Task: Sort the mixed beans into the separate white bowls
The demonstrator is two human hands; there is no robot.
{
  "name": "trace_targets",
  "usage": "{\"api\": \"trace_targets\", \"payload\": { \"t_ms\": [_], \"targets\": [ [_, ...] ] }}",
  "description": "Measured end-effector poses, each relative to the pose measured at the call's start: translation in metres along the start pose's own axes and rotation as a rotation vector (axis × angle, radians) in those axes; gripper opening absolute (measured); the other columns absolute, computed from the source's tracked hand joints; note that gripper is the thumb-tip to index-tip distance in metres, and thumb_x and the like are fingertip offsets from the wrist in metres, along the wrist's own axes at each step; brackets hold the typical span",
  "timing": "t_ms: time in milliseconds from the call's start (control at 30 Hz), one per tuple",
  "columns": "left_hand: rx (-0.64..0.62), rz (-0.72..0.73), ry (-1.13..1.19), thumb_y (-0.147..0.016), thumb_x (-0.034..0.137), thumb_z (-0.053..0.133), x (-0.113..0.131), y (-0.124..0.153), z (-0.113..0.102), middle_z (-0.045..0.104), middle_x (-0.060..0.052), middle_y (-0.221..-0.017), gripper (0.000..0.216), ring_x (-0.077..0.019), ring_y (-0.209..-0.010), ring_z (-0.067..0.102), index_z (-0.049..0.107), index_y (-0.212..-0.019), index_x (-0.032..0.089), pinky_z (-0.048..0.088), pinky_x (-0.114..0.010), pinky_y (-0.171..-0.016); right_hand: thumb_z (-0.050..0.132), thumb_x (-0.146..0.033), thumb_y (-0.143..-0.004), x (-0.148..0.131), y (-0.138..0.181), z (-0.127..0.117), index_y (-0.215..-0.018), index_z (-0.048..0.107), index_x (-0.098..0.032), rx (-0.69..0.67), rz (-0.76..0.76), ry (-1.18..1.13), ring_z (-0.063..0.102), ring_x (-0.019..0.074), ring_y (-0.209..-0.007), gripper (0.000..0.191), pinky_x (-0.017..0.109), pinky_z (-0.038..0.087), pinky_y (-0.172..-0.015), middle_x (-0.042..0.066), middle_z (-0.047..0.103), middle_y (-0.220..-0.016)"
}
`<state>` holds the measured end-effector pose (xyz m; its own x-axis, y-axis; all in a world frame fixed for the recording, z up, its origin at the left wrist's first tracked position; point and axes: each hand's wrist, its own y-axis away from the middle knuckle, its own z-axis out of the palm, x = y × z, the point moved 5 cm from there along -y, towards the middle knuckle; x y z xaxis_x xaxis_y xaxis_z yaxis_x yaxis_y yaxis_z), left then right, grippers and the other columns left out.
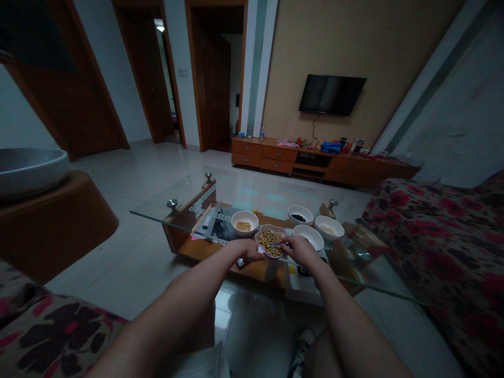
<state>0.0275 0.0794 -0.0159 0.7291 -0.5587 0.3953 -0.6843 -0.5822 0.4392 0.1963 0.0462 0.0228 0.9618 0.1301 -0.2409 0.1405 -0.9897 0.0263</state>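
Note:
A purple bowl [271, 242] full of mixed beans stands on the glass coffee table [157, 219] in front of me. My left hand [249, 250] rests closed against the bowl's left rim. My right hand [300, 248] is at the bowl's right rim and grips a small blue-tipped tool whose end reaches into the beans. Around the bowl stand white bowls: one with yellow beans [244, 222], one with dark beans [300, 214], one that looks empty [309, 235], and one with pale grains [329, 227].
Floral sofas lie at the right [441, 241] and lower left [43, 331]. Papers and a magazine sit on the table's lower shelf [214, 226]. A TV cabinet [315, 163] stands under a wall TV [331, 94]. A round basin [27, 168] is at left.

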Motion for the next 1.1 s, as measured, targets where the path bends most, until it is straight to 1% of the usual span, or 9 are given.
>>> {"api": "trace_targets", "payload": {
  "t_ms": [133, 400, 567, 667, 767, 833, 967, 1033, 1100],
  "targets": [
    [-0.011, 0.001, -0.021, -0.082, 0.054, 0.041, 0.002, 0.001, -0.001, 0.069, -0.007, -0.094, 0.049, -0.0200, -0.079, 0.063, 0.063, -0.109, 0.019, 0.049, -0.029, -0.074, 0.051, -0.038, -0.085, 0.001, 0.000, 0.001, -0.100, 0.070, -0.026, 0.006, 0.000, -0.001, 0.063, 0.0182, -0.083, 0.026, 0.025, 0.039, -0.066, 0.006, 0.071, -0.092],
    [-0.020, -0.038, -0.002, -0.081, 0.054, 0.043, 0.000, 0.000, -0.001, 0.069, -0.007, -0.096, 0.049, -0.0200, -0.077, 0.063, 0.063, -0.109, 0.019, 0.049, -0.028, -0.072, 0.049, -0.035, -0.087, -0.005, 0.002, -0.004, -0.100, 0.070, -0.025, 0.002, -0.024, -0.015, 0.063, 0.0176, -0.083, 0.028, 0.024, 0.041, -0.068, 0.005, 0.071, -0.091],
    [-0.038, -0.044, -0.032, -0.082, 0.055, 0.040, -0.002, 0.000, 0.000, 0.069, -0.008, -0.088, 0.050, -0.0210, -0.075, 0.063, 0.065, -0.102, 0.017, 0.050, -0.030, -0.070, 0.048, -0.038, -0.087, -0.011, -0.001, -0.009, -0.107, 0.068, -0.027, 0.085, -0.018, -0.031, 0.064, 0.0184, -0.086, 0.030, 0.024, 0.042, -0.069, 0.005, 0.071, -0.095],
    [-0.052, -0.043, -0.009, -0.082, 0.055, 0.039, -0.003, -0.001, 0.002, 0.069, -0.007, -0.079, 0.051, -0.0200, -0.069, 0.063, 0.065, -0.101, 0.016, 0.049, -0.029, -0.068, 0.045, -0.039, -0.088, -0.022, -0.005, -0.014, -0.110, 0.067, -0.028, 0.159, -0.017, -0.055, 0.064, 0.0186, -0.088, 0.033, 0.024, 0.043, -0.070, 0.005, 0.071, -0.100],
    [-0.010, -0.017, 0.016, -0.081, 0.052, 0.042, -0.004, -0.002, 0.003, 0.068, -0.006, -0.075, 0.046, -0.0191, -0.066, 0.061, 0.065, -0.099, 0.016, 0.048, -0.029, -0.067, 0.044, -0.038, -0.089, -0.039, -0.012, -0.017, -0.111, 0.066, -0.029, 0.236, -0.037, -0.101, 0.063, 0.0190, -0.092, 0.033, 0.026, 0.044, -0.077, 0.004, 0.070, -0.104],
    [0.022, -0.025, 0.041, -0.081, 0.048, 0.045, -0.005, -0.001, 0.002, 0.067, -0.005, -0.074, 0.041, -0.0184, -0.065, 0.060, 0.066, -0.094, 0.016, 0.048, -0.028, -0.066, 0.043, -0.038, -0.089, -0.052, -0.018, -0.016, -0.110, 0.066, -0.029, 0.276, -0.047, -0.122, 0.062, 0.0192, -0.095, 0.033, 0.027, 0.043, -0.080, 0.003, 0.070, -0.105],
    [-0.008, -0.031, 0.080, -0.082, 0.045, 0.045, -0.004, 0.000, 0.004, 0.065, -0.006, -0.068, 0.037, -0.0186, -0.060, 0.059, 0.068, -0.085, 0.015, 0.048, -0.029, -0.064, 0.041, -0.042, -0.090, -0.072, -0.028, -0.008, -0.110, 0.066, -0.030, 0.296, -0.025, -0.119, 0.062, 0.0192, -0.095, 0.033, 0.027, 0.043, -0.078, 0.003, 0.070, -0.105],
    [-0.020, -0.021, 0.085, -0.083, 0.045, 0.044, -0.003, 0.001, 0.004, 0.065, -0.006, -0.067, 0.038, -0.0193, -0.059, 0.059, 0.068, -0.086, 0.015, 0.048, -0.031, -0.064, 0.041, -0.041, -0.090, -0.077, -0.031, -0.006, -0.110, 0.065, -0.031, 0.301, -0.019, -0.124, 0.062, 0.0191, -0.095, 0.033, 0.027, 0.043, -0.078, 0.003, 0.070, -0.105],
    [-0.002, -0.011, 0.086, -0.082, 0.046, 0.045, -0.003, 0.001, 0.003, 0.066, -0.006, -0.069, 0.039, -0.0196, -0.059, 0.060, 0.068, -0.089, 0.016, 0.048, -0.031, -0.064, 0.041, -0.041, -0.090, -0.078, -0.031, -0.006, -0.110, 0.065, -0.030, 0.318, -0.019, -0.129, 0.062, 0.0190, -0.095, 0.033, 0.027, 0.043, -0.079, 0.003, 0.070, -0.104]
  ]
}}
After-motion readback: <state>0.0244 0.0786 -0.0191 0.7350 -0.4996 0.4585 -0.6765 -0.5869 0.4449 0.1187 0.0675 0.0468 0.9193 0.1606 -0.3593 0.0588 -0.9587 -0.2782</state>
